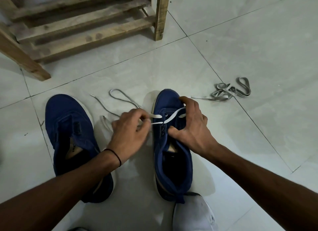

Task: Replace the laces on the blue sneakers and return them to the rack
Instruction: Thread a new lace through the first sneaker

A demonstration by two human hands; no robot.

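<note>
Lacing barely begun: left hand (130,127) pinches the white lace (173,114) crossing the lowest eyelets of the right sneaker (173,162), right hand (191,126) gripping its upper; left sneaker (68,127) stands unlaced on the floor (240,41) (the rack (82,24) waits beyond).

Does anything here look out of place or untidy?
Yes. A grey lace lies tangled on the floor, right of the sneaker being laced, its loose end reaching toward the toe. The other sneaker has no lace yet. Nothing looks damaged.
</note>
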